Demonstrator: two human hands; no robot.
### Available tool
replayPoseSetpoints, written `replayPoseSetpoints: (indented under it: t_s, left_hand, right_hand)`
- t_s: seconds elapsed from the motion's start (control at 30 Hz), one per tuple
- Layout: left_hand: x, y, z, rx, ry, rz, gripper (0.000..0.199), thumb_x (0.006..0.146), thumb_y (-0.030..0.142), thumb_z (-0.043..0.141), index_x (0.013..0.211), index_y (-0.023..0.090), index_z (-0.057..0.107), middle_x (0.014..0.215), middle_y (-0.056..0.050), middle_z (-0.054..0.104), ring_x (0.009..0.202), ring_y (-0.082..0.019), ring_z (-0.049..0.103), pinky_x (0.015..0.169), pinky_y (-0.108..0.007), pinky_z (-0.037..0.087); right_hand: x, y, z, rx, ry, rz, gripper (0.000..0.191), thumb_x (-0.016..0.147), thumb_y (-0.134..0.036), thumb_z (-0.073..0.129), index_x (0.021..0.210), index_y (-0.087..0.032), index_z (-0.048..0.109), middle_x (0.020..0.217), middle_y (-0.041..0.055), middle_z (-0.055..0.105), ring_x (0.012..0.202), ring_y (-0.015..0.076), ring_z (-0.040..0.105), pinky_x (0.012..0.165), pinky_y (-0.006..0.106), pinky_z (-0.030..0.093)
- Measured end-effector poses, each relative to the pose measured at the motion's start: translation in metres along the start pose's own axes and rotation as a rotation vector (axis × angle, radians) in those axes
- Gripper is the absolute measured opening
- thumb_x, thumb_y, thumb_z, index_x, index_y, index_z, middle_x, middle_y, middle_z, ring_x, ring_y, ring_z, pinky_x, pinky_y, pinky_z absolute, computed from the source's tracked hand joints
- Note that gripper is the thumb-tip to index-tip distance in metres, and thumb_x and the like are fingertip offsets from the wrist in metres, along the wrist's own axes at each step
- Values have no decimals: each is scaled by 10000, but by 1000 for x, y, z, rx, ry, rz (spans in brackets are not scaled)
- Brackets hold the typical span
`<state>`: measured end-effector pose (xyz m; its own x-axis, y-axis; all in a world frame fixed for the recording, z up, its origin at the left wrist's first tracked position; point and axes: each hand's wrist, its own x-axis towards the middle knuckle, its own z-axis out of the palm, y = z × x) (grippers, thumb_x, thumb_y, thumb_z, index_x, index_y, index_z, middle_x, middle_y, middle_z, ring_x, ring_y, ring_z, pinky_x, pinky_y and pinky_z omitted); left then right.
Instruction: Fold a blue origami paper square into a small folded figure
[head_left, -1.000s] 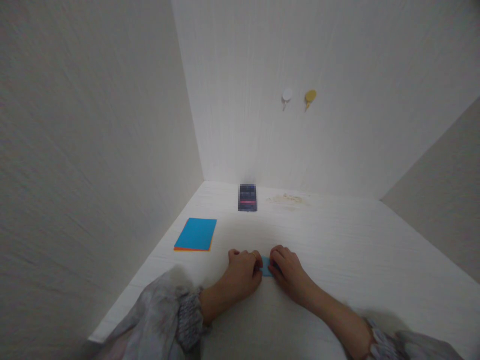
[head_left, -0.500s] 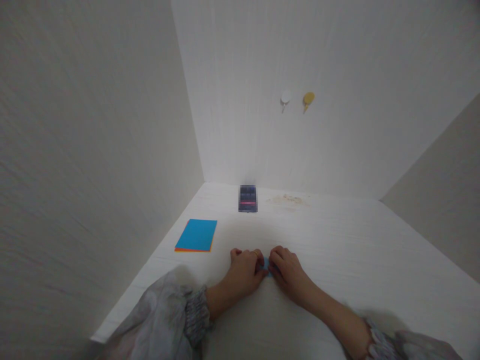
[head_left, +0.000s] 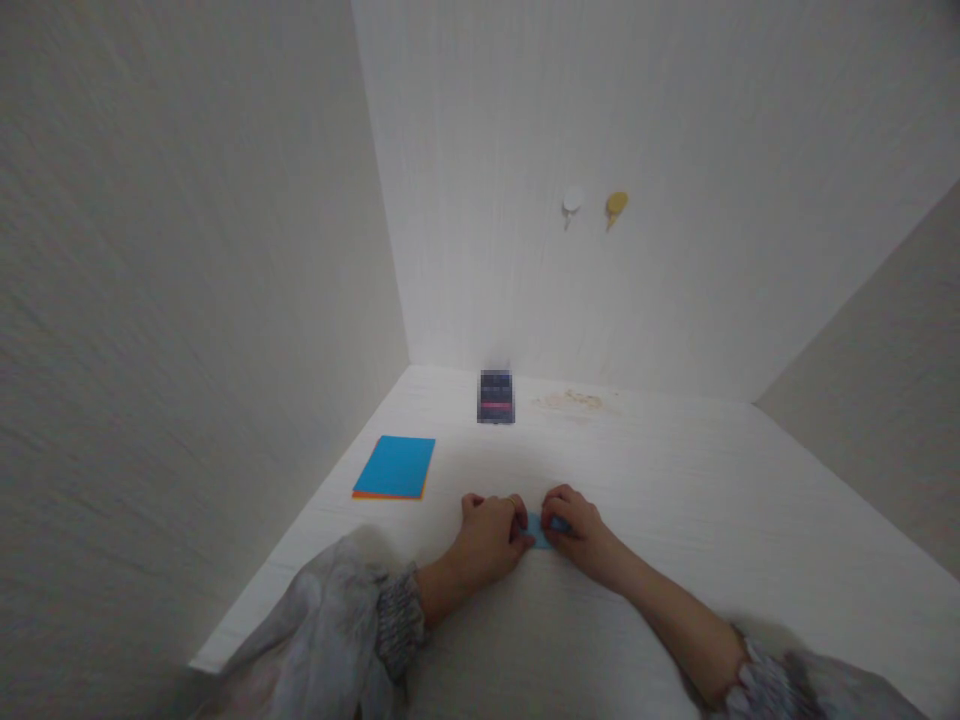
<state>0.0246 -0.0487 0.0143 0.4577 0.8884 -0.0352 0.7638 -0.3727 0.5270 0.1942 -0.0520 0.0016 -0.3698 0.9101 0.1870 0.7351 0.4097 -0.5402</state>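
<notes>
Paper [head_left: 535, 532], small and blue, sits on the surface [head_left: 645, 470], left hand [head_left: 487, 540] and right hand [head_left: 589, 538] pinching opposite ends; pull unevenly, and those hands could skew or crumple it!

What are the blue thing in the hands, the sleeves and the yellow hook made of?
Blue piece: probably matte paper; it looks thin and flat.
Sleeves: soft, dull cloth, with gathered cuffs.
Yellow hook: perhaps smooth plastic, from its even colour, but painted metal is possible.
</notes>
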Motion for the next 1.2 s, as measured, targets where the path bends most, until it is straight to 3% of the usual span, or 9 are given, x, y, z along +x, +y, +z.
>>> replayPoseSetpoints:
  t_s: [0.13,0.27,0.6,0.83,1.07,1.2]
  left_hand:
    - [0,-1,0,-5,5,5,141,711,294,526,819,204,513,693,34,589,763,-160,540,772,-349,214]
    - [0,-2,1,-16,15,18,132,719,299,518,812,205,514,685,39,585,748,-153,537,761,-341,215]
    - [0,-2,2,-30,12,7,137,693,295,554,802,214,536,693,38,583,794,-167,527,773,-344,203]
    - [0,-3,4,-64,43,27,101,670,271,572,754,217,556,685,38,591,788,-177,521,767,-341,201]
    - [1,-2,3,-63,34,27,97,682,280,555,756,217,558,684,38,584,780,-167,519,765,-339,202]
    - [1,-2,3,-44,36,37,93,684,261,546,764,214,557,708,32,585,803,-175,512,772,-341,203]
  right_hand:
    - [2,1,3,-4,2,39,38,667,-156,564,691,-184,560,831,23,513,791,159,481,692,284,363]
    - [2,-1,5,-70,-6,67,115,640,-205,611,748,-198,572,865,26,509,820,176,472,707,304,348]
    - [3,-2,-1,-39,-99,88,159,602,-207,641,749,-215,579,906,22,501,864,189,462,735,312,341]
    - [4,2,-10,99,-147,71,222,565,-97,623,752,-203,566,921,22,503,869,178,467,752,298,352]
    - [5,4,-3,35,-113,82,178,623,-304,650,756,-208,579,915,26,510,861,185,469,756,312,341]
    - [7,-2,1,-54,-114,136,211,584,-325,672,747,-221,590,920,20,510,861,190,467,737,303,338]
